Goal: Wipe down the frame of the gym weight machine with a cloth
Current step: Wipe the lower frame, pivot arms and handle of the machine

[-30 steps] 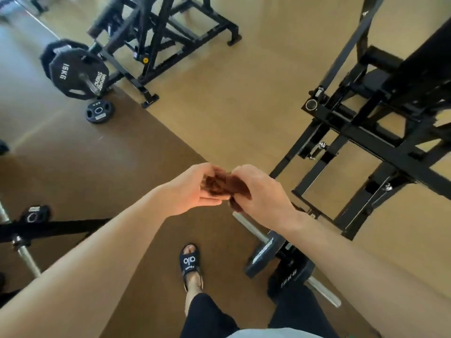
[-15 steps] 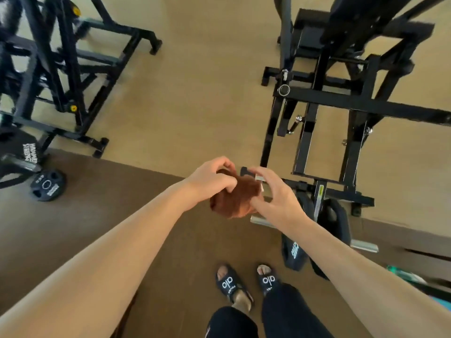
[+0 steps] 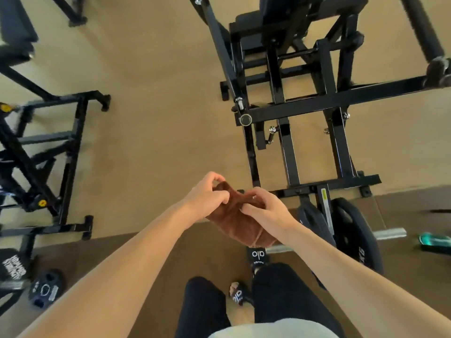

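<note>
A brown cloth (image 3: 238, 219) hangs between my two hands at chest height, over the floor. My left hand (image 3: 207, 195) pinches its upper left edge with curled fingers. My right hand (image 3: 264, 207) grips the cloth's right side. The black steel frame of the weight machine (image 3: 307, 103) stands just ahead and to the right, its base bar (image 3: 336, 182) close beyond my right hand. Neither hand touches the frame.
Black weight plates (image 3: 351, 230) sit on a steel sleeve (image 3: 390, 233) at the machine's near end. Another black machine (image 3: 48, 152) stands at the left, with small plates (image 3: 45, 291) on the brown mat. A teal object (image 3: 435, 242) lies at the right edge. My sandalled feet (image 3: 257, 256) are below.
My view has swung towards the machine, which now lies straight ahead and closer. The cloth has been drawn out longer between my hands and hangs lower on the right.
</note>
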### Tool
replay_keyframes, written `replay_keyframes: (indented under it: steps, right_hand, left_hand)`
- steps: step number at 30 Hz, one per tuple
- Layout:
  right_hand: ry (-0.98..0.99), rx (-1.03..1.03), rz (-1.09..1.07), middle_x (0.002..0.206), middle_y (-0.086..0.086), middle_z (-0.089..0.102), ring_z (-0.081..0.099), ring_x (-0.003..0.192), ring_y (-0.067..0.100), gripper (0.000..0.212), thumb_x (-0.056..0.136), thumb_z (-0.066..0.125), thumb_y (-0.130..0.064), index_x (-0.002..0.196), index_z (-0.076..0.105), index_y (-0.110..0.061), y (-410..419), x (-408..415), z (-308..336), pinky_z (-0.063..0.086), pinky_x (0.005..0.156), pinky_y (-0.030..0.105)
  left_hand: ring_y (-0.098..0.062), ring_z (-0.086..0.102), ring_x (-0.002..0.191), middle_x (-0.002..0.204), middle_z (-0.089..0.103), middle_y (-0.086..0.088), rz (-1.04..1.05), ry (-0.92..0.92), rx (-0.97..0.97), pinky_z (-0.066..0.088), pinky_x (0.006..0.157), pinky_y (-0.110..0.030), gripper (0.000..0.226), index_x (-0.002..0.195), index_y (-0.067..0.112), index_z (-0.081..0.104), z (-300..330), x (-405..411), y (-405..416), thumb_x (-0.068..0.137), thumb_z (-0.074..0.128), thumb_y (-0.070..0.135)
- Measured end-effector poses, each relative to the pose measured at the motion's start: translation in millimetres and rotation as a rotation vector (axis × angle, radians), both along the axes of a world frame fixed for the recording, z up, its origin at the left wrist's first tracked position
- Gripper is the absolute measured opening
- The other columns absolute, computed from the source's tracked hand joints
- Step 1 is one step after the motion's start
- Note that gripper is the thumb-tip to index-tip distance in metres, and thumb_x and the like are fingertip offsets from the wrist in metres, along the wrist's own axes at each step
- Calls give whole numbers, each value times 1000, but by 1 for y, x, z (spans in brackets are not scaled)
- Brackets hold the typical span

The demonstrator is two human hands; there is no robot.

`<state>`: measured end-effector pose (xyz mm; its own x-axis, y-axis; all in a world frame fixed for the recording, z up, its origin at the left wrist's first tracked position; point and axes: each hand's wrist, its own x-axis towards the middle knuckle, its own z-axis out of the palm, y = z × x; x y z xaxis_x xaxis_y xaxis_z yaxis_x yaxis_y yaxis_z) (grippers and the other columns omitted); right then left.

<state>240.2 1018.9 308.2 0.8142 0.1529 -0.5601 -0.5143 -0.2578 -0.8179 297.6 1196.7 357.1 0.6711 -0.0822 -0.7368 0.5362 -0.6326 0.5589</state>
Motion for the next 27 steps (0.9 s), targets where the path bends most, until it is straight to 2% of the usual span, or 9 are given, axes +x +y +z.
replay_keyframes:
  steps: [6, 9, 13, 16, 19, 21, 23, 24, 27]
  right_hand:
    - [4, -54, -258, 100, -17, 69, 65, 91, -2, 16, 98, 65, -27, 112, 61, -35, -2, 22, -21, 49, 71, 9]
    - [4, -110, -370, 104, -19, 64, 63, 93, -3, 19, 101, 63, -29, 117, 56, -36, 9, 36, -33, 46, 66, 4]
    - [19, -225, -504, 115, -16, 60, 57, 105, 1, 22, 103, 58, -30, 124, 53, -38, 32, 57, -57, 37, 76, 3]
    - [15, -280, -627, 119, -12, 59, 55, 110, 3, 22, 104, 55, -27, 124, 55, -35, 57, 72, -83, 37, 83, 5]
    - [7, -327, -729, 117, -14, 57, 55, 116, 7, 18, 105, 54, -26, 120, 56, -37, 83, 84, -112, 46, 102, 22]
    - [3, -362, -775, 116, -14, 57, 53, 118, 8, 18, 106, 54, -27, 119, 56, -39, 95, 90, -135, 45, 106, 23]
    - [12, -394, -792, 119, -11, 57, 52, 111, 3, 21, 106, 53, -28, 125, 57, -35, 103, 94, -159, 40, 91, 6]
    - [28, -394, -804, 120, -10, 56, 51, 106, 0, 24, 105, 54, -29, 129, 57, -34, 106, 95, -172, 38, 82, 1]
    - [60, -317, -819, 122, -12, 53, 50, 104, -4, 37, 100, 61, -36, 136, 51, -36, 106, 98, -218, 38, 71, 2]
  left_hand:
    - [-17, 64, 95, 116, 64, -3, -196, 16, 13, 53, 80, -33, 41, 127, 27, 50, -37, 61, -19, 91, 65, 15]
    - [-20, 65, 99, 117, 63, -2, -330, 14, -3, 56, 89, -40, 42, 125, 30, 50, -61, 93, -25, 90, 65, 11]
    - [-21, 64, 100, 116, 65, -5, -483, 2, -68, 57, 84, -37, 44, 119, 33, 51, -96, 134, -27, 90, 64, 4]
    - [-21, 62, 106, 118, 62, -3, -635, 8, -104, 56, 81, -36, 43, 120, 33, 51, -126, 161, -21, 92, 63, 2]
    - [-20, 60, 112, 120, 60, 0, -750, -2, -129, 52, 78, -29, 43, 121, 33, 51, -159, 185, -14, 93, 63, 3]
    - [-17, 59, 110, 118, 59, 3, -809, -9, -133, 51, 75, -25, 42, 121, 34, 50, -181, 196, -11, 94, 62, 4]
    - [-15, 59, 108, 117, 58, 5, -833, -2, -140, 55, 77, -27, 42, 121, 35, 50, -203, 202, -10, 95, 61, 4]
    - [-15, 59, 110, 117, 58, 5, -839, 2, -138, 57, 81, -31, 42, 121, 35, 50, -215, 204, -11, 95, 61, 4]
    - [-16, 57, 113, 113, 57, 10, -836, 1, -125, 59, 91, -39, 40, 123, 33, 53, -256, 207, -20, 96, 61, 5]
